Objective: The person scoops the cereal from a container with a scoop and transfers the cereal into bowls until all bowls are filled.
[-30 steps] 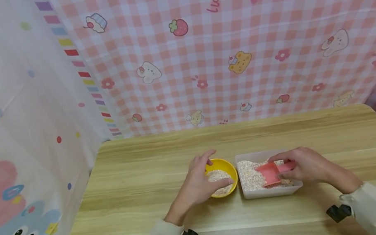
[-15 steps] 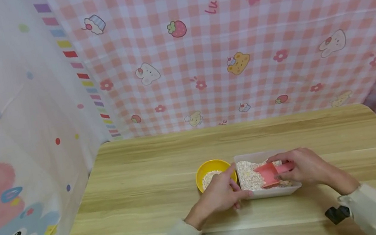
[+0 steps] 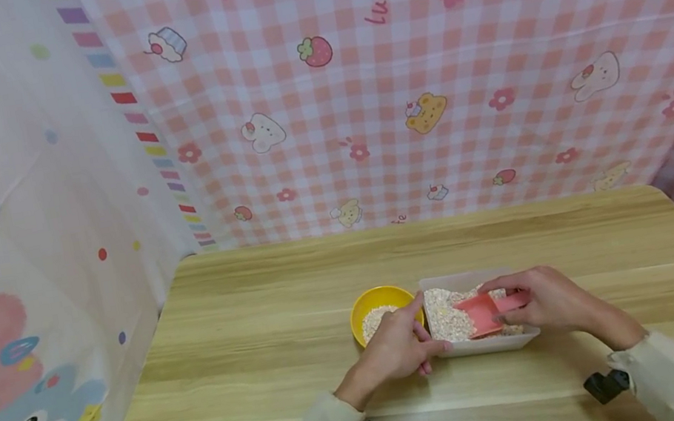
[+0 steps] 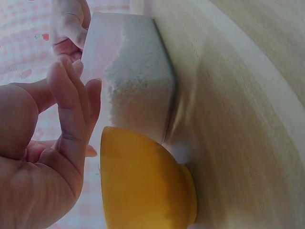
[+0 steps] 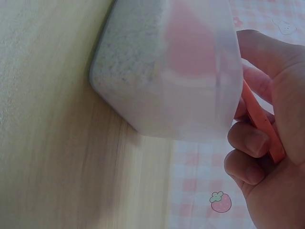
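Note:
A translucent plastic box (image 3: 479,346) of pale oat-like flakes (image 3: 449,318) stands on the table. My right hand (image 3: 546,301) grips the handle of a pink scoop (image 3: 481,313), whose blade lies on the flakes. In the right wrist view its fingers curl round the handle (image 5: 259,121) just outside the box wall. My left hand (image 3: 395,347) holds the box's near left corner, its thumb at the front rim and index finger along the left side. Left of the box, a yellow bowl (image 3: 356,320) contains more flakes, partly hidden behind the left hand.
The wooden table (image 3: 258,375) runs back to a pink checked cloth (image 3: 290,98). A white patterned cloth (image 3: 40,217) hangs at the left. The bowl stands close against the box's left side.
My left hand has left the yellow bowl and moved right to the box's near left corner, staying there over the last half second. The right hand and scoop are nearly still.

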`<state>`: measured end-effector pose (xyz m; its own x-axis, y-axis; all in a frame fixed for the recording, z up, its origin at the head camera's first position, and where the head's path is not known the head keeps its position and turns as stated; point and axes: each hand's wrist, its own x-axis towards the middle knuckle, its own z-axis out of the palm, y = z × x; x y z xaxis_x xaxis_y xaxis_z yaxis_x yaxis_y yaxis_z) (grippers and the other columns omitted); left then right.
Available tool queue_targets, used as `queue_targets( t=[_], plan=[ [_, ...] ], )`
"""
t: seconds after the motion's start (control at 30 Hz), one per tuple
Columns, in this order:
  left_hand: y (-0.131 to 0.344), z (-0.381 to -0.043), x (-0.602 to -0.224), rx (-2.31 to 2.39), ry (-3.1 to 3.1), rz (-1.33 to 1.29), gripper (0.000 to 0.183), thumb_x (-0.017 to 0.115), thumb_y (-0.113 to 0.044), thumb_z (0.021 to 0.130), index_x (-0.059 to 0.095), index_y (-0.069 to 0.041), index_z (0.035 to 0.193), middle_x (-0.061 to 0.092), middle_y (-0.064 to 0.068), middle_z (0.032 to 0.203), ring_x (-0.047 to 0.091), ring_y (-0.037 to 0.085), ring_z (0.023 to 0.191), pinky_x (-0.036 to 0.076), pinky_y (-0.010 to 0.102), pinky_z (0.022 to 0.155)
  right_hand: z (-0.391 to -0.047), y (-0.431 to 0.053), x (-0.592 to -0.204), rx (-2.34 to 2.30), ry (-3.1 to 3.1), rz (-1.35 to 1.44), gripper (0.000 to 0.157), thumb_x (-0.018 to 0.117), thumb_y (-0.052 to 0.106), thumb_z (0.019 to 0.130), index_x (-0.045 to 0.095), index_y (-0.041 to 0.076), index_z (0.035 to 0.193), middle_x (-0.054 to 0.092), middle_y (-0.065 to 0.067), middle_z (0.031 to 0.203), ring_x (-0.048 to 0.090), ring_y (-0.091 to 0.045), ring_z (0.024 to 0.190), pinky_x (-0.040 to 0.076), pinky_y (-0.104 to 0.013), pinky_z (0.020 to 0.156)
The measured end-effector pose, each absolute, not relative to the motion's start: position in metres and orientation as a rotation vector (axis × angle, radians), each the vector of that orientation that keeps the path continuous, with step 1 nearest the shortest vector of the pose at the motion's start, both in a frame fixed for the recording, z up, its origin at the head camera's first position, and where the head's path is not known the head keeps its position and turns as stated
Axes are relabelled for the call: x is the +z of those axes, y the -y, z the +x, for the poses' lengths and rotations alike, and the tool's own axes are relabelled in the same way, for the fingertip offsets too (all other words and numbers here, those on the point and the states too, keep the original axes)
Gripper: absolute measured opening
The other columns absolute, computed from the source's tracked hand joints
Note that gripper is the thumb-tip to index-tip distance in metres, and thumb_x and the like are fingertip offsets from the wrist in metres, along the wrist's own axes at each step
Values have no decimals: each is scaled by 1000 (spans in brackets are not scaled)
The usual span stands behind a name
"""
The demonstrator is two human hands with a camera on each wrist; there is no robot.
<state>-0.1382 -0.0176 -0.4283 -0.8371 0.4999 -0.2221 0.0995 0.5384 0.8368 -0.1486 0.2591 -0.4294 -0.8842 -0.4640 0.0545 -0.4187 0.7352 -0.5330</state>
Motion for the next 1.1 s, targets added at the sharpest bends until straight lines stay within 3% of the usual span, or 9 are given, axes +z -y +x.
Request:
queue_targets(
  t=[0.3, 0.57, 0.83, 1.0, 1.1],
  plan=[
    [18, -140, -430, 1248, -2330, 471, 92, 78, -17, 86, 20, -7, 158, 69, 4, 76, 61, 16, 46, 49, 26, 43, -149, -258, -429, -882, -2829, -724, 41, 83, 22, 80, 72, 15, 118, 44, 14, 65, 39, 0, 60, 35, -20, 54],
    [17, -141, -430, 1249, -2320, 464, 92, 78, -17, 86, 20, -6, 157, 70, 5, 75, 63, 22, 47, 48, 26, 42, -151, -252, -429, -886, -2813, -707, 40, 83, 22, 81, 72, 15, 119, 45, 14, 64, 37, -1, 59, 34, -20, 53],
    [17, -141, -431, 1260, -2304, 466, 91, 77, -16, 86, 21, -7, 157, 70, 6, 74, 61, 20, 46, 48, 25, 42, -152, -249, -427, -883, -2800, -687, 40, 82, 23, 81, 72, 14, 120, 69, 4, 92, 42, -4, 65, 37, -21, 58],
    [19, -141, -431, 1264, -2303, 486, 91, 77, -15, 86, 22, -7, 157, 69, 6, 74, 61, 20, 46, 49, 25, 43, -151, -253, -424, -981, -2744, -629, 42, 82, 26, 82, 71, 13, 121, 56, 7, 70, 42, -4, 60, 39, -21, 55],
    [19, -142, -432, 1271, -2306, 504, 91, 77, -15, 86, 21, -6, 157, 70, 5, 74, 61, 18, 45, 49, 26, 43, -151, -256, -425, -1068, -2694, -584, 44, 81, 30, 83, 70, 12, 122, 52, 7, 66, 44, -4, 60, 40, -22, 53]
  ],
)
